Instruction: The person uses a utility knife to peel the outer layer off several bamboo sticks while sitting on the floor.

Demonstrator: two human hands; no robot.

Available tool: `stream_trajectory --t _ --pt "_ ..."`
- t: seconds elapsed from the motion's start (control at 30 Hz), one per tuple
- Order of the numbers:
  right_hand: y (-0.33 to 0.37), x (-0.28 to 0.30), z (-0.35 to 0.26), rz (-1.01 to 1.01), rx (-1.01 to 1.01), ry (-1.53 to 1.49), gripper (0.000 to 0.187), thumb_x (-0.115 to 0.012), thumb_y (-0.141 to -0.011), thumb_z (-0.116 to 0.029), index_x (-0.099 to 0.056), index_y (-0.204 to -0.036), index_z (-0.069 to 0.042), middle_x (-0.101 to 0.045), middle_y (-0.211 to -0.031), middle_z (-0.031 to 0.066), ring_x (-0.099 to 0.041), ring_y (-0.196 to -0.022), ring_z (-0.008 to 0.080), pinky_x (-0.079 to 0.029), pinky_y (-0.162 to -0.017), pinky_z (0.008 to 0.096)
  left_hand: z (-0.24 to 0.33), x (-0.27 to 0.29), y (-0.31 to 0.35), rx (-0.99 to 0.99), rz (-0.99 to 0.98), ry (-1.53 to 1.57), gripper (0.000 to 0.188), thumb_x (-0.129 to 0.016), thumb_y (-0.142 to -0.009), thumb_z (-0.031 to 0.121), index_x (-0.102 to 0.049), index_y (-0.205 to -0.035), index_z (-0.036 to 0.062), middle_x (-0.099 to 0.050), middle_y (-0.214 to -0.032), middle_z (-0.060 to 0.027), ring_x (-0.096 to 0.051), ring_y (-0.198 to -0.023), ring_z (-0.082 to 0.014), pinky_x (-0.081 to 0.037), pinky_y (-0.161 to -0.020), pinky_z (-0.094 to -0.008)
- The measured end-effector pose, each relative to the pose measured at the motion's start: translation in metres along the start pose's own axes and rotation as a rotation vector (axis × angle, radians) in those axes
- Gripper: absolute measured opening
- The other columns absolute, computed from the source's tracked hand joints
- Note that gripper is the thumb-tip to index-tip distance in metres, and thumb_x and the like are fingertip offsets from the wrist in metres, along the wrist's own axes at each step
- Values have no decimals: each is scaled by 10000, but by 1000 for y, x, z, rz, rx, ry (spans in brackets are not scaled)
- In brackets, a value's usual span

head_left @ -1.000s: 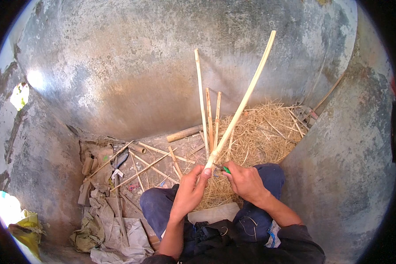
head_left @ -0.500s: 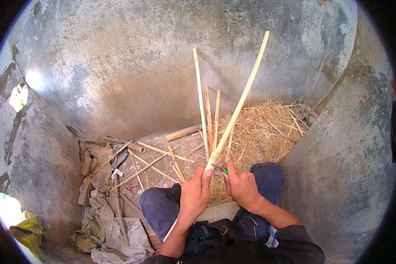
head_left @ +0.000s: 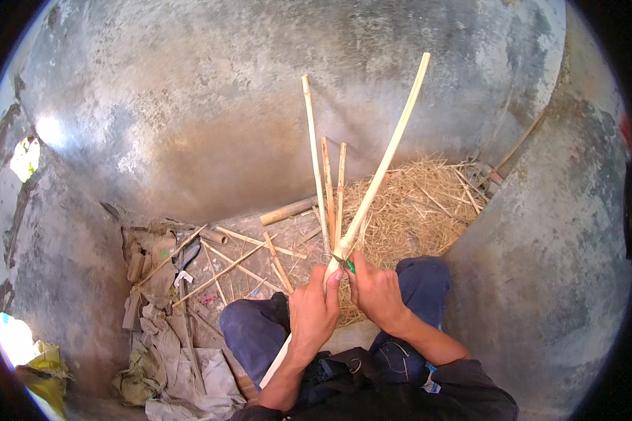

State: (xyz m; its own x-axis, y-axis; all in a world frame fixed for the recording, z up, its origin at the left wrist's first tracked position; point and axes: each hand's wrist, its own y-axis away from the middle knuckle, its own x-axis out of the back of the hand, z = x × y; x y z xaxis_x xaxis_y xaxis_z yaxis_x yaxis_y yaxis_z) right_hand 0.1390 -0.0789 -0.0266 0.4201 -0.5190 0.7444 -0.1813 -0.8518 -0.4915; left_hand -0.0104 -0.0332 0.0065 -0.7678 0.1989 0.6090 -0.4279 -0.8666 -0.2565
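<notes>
A long pale peeled stick (head_left: 388,163), perhaps bamboo, slants from my lap up to the far right. My left hand (head_left: 313,310) is closed around its lower part, thumb along the top. In my right hand (head_left: 380,297) is a small knife with a green handle (head_left: 351,266), the fingers wrapped round it. Its dark blade (head_left: 340,260) meets the stick just beyond my left thumb, at a knobbly joint. The stick's lower end comes out beneath my left wrist and lies across my thigh.
Three upright sticks (head_left: 314,158) lean on the grey curved wall (head_left: 225,91). A heap of shavings (head_left: 407,210) lies beyond my right knee. Several thin sticks (head_left: 239,265) and dark-handled pliers (head_left: 189,257) are on the floor at left. Crumpled cloth sacking (head_left: 193,389) lies near my left leg.
The knife blade has moved slightly left and onto the stick's joint, my right hand shifting closer to my left. My left hand stays around the stick.
</notes>
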Motion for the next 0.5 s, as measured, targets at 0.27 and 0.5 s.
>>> stream_trajectory --t 0.27,0.5 --pt "2 -10 13 65 76 -39 163 -660 -1005 -151 -575 -1100 -49 -689 -814 168 -719 -667 369 -559 -561 467 -10 2 -2 63 -157 211 374 -505 -1153 344 -567 -1009 5 -537 -678 -158 -545 -624 -341 -419 -600 -445" --pt "-4 1 2 45 103 -36 154 -683 -986 -150 -587 -1083 -79 -678 -815 140 -720 -661 345 -550 -544 455 -45 -4 -1 152 -317 660 430 -445 -1182 385 -535 -941 40 -456 -726 5 -415 -631 -116 -347 -569 -325"
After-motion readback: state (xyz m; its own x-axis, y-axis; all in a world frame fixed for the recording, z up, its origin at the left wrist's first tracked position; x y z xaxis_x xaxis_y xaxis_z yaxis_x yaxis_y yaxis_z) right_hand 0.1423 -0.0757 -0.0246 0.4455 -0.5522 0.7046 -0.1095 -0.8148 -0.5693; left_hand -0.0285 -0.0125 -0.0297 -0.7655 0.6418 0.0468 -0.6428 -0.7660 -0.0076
